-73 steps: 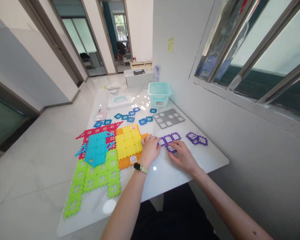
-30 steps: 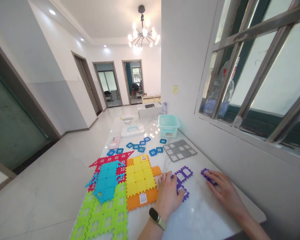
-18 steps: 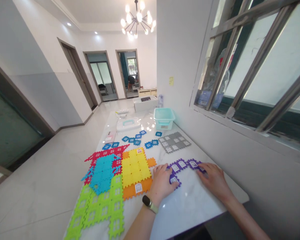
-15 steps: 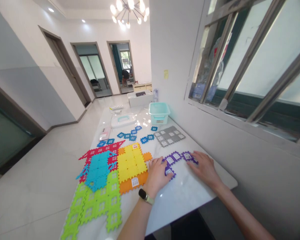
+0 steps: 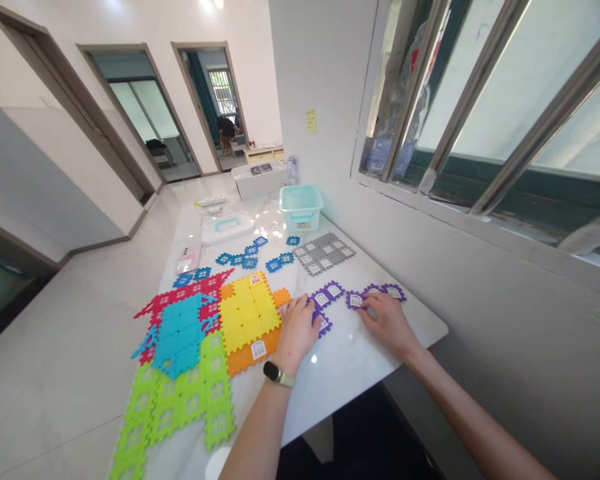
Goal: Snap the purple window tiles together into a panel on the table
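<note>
Flat purple interlocking tiles with white window inserts lie in two groups on the table. My left hand (image 5: 298,328) rests over the left group (image 5: 329,293), palm down with its fingers stretched out, covering part of it. At the right group, my right hand (image 5: 387,325) has thumb and fingers closed on the edge of a purple tile (image 5: 355,299). Another purple tile (image 5: 394,292) shows beyond its knuckles, with one more between, partly hidden by the fingers. A gap separates the two groups.
Joined yellow (image 5: 250,313), orange (image 5: 245,359), red (image 5: 183,290), light-blue (image 5: 180,337) and green tiles (image 5: 193,403) cover the left side. Blue tiles (image 5: 250,263) and a grey panel (image 5: 333,252) lie behind. A turquoise bin (image 5: 301,217) stands near the wall.
The view has tilted down and swung right. More purple tiles now show beyond my right hand, which has shifted on its group. My left hand stays on the left group.
</note>
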Demonstrator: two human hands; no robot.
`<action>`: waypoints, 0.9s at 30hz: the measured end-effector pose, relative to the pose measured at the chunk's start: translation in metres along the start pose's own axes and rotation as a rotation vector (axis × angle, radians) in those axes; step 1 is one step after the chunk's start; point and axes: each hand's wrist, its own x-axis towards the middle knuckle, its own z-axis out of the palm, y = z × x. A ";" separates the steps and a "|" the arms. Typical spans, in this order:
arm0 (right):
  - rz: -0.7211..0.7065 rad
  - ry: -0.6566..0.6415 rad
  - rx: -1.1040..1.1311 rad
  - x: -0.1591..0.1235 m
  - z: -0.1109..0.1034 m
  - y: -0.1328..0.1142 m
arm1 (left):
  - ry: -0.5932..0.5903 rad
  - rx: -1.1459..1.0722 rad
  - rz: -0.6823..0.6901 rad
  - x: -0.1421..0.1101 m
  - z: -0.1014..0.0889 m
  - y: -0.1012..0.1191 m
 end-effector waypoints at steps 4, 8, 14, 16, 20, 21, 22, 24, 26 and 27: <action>-0.005 -0.050 0.070 -0.012 -0.006 -0.007 | -0.010 -0.006 0.010 -0.001 0.000 0.000; -0.052 -0.142 0.191 -0.016 -0.004 -0.014 | -0.012 -0.037 0.037 -0.002 0.002 0.001; -0.112 -0.182 0.302 -0.008 0.002 -0.021 | -0.007 -0.090 0.057 -0.002 0.005 0.001; -0.127 -0.177 0.315 -0.007 0.003 -0.021 | -0.004 -0.103 0.064 -0.002 0.006 0.000; -0.169 -0.195 0.336 -0.004 0.005 -0.020 | -0.006 -0.119 0.076 -0.001 0.007 -0.001; -0.181 -0.197 0.338 -0.003 0.005 -0.020 | -0.006 -0.121 0.078 -0.001 0.007 -0.001; -0.192 -0.197 0.340 -0.002 0.005 -0.020 | -0.005 -0.122 0.080 -0.001 0.007 -0.001; -0.214 -0.196 0.346 -0.002 0.004 -0.021 | -0.010 -0.119 0.084 0.000 0.006 -0.001; -0.226 -0.208 0.349 -0.001 0.002 -0.024 | -0.020 -0.112 0.084 -0.001 0.005 -0.002; -0.222 -0.219 0.347 -0.001 0.000 -0.025 | -0.026 -0.110 0.083 -0.001 0.005 -0.002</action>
